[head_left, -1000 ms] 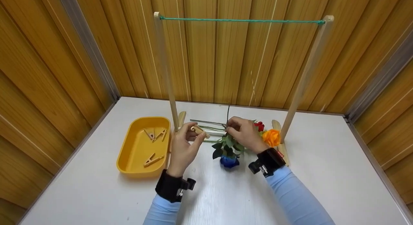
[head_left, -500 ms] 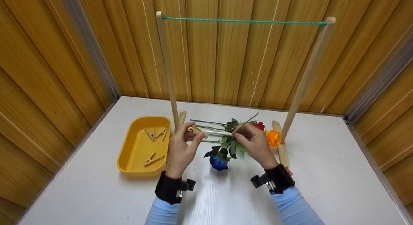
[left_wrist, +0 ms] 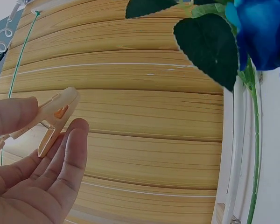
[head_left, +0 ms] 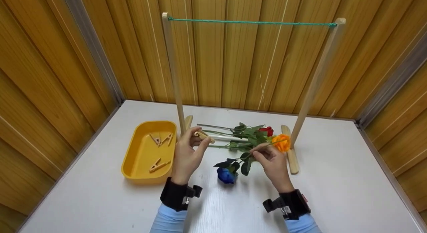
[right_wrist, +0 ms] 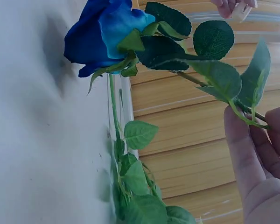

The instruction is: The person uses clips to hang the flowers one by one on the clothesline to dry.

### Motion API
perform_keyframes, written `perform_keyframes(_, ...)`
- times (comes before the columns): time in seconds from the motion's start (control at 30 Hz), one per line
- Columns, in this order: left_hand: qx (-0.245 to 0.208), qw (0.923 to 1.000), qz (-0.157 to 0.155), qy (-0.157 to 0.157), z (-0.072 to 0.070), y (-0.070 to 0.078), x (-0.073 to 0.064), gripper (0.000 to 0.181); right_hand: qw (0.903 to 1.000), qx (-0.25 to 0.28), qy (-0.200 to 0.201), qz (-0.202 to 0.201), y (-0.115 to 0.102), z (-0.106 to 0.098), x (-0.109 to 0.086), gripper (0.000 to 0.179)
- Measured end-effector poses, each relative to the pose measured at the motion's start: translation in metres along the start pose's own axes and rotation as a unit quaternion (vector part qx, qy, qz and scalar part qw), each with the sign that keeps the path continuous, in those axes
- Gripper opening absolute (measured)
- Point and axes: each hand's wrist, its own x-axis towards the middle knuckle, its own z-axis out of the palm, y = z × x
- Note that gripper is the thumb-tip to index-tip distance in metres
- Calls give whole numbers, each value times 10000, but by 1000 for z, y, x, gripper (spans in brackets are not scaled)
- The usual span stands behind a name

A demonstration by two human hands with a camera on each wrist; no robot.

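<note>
In the head view my left hand (head_left: 188,159) pinches a wooden clothespin (head_left: 204,136) between thumb and fingers. The left wrist view shows that clothespin (left_wrist: 58,112) from close by, its two legs spread in a V. My right hand (head_left: 273,164) pinches the stem of a blue rose (head_left: 226,175) near its leaves. The bloom hangs to the left and low over the table, while the stem's end points up and right past the orange rose. In the right wrist view, thumb and fingers meet on the stem below the dark green leaves (right_wrist: 214,39).
Behind my hands lie a red rose (head_left: 267,131) and an orange rose (head_left: 281,143), stems leftward. A yellow tray (head_left: 128,159) at left holds several clothespins (head_left: 158,165). Two wooden posts (head_left: 315,76) carry a green cord (head_left: 250,22) above.
My right hand has moved right and toward me with the blue rose, away from the other stems. The stem's end has swung from upright to the right. My left hand stays nearly still.
</note>
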Motion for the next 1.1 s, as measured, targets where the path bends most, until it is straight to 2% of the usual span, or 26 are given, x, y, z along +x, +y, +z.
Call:
perform_keyframes(0.17,5,10000,-17,-20,0,1,0,40,9986,-373,233,-302,-10,-6,-4,14)
perform_keyframes(0.3,20,10000,17,-36,0,1,1,40,9919,-810,316,-928,-16,-8,-5,17)
perform_keyframes(0.4,22,10000,61,-21,0,2,1,40,9791,-1318,273,-1524,-16,-6,-5,20)
perform_keyframes(0.5,27,10000,81,2,-1,2,1,40,9602,-2010,154,-1932,-14,-3,-5,24)
perform_keyframes(0.63,61,9999,86,16,-2,4,1,40,9430,-2817,-216,-1759,-12,5,-6,27)
perform_keyframes(0.73,46,9999,121,33,-3,5,1,40,9366,-3102,-558,-1531,-8,14,-7,28)
perform_keyframes(0.9,-20,9998,188,58,-4,6,1,39,9223,-3364,-903,-1675,7,31,-6,26)
perform_keyframes(1.1,6,9998,198,41,-4,3,2,38,8938,-3789,-1363,-1975,23,51,-4,21)
